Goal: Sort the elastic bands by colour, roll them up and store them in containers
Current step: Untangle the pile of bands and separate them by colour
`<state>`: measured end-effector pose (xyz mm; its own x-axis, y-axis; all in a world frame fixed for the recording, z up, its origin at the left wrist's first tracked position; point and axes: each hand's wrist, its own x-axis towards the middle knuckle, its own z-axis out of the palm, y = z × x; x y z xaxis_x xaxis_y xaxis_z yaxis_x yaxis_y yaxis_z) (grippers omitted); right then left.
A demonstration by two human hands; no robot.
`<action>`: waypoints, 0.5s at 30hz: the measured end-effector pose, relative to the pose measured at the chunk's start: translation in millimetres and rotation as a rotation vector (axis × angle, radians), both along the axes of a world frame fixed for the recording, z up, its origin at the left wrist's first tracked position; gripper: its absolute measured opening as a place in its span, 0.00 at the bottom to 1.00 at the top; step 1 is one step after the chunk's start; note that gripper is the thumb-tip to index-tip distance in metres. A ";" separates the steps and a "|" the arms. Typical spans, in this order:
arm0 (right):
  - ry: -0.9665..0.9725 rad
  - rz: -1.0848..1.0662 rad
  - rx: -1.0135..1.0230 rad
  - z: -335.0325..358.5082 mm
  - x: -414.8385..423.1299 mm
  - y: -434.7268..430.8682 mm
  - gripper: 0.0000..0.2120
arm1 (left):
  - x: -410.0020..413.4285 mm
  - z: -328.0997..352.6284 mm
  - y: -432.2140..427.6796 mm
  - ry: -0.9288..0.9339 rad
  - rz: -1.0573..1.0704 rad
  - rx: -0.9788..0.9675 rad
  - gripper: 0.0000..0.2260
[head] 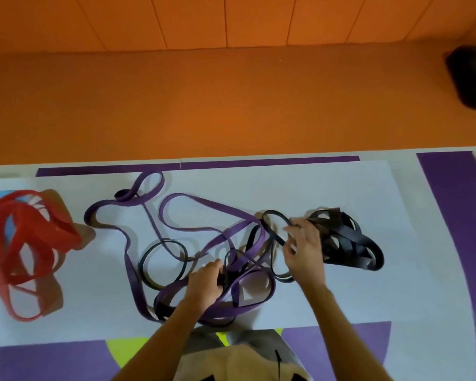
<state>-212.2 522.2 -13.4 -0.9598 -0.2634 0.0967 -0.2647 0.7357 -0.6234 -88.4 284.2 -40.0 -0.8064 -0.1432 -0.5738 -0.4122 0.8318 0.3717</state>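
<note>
Mid-sorting, the left hand (208, 281) curls its fingers round the knot of purple bands (176, 207) while the right hand (304, 251) pinches a thin black band (275, 226) just beside the black pile (349, 243), so the next move likely calls for drawing it free of the purple loops.

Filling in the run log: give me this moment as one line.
stage: sorting | left hand: grips purple-black tangle | right hand: pinches thin black band | red pile left, black pile right
</note>
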 end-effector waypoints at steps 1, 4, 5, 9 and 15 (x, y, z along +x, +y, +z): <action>0.040 0.056 -0.024 -3.9 8.1 -5.2 0.16 | 0.1 -1.7 1.7 0.017 0.037 -0.002 0.16; -0.018 0.302 0.027 -11.0 25.3 -20.8 0.19 | -3.0 -6.8 6.6 0.023 0.085 0.032 0.22; -0.095 0.354 0.058 -14.8 29.7 -25.0 0.21 | -4.3 -8.3 7.3 -0.004 0.070 0.034 0.24; -0.579 0.123 0.045 -30.1 35.2 -35.4 0.14 | -2.3 -11.3 5.7 -0.058 0.087 0.099 0.27; -0.837 -0.097 0.163 -42.2 27.7 -34.9 0.22 | -3.6 -11.7 5.5 -0.124 0.121 0.181 0.19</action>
<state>-184.5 487.2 -55.5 -0.7170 -0.1257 -0.6856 0.3039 0.8288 -0.4698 -91.9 289.7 -51.7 -0.7113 -0.1206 -0.6924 -0.5565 0.6983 0.4501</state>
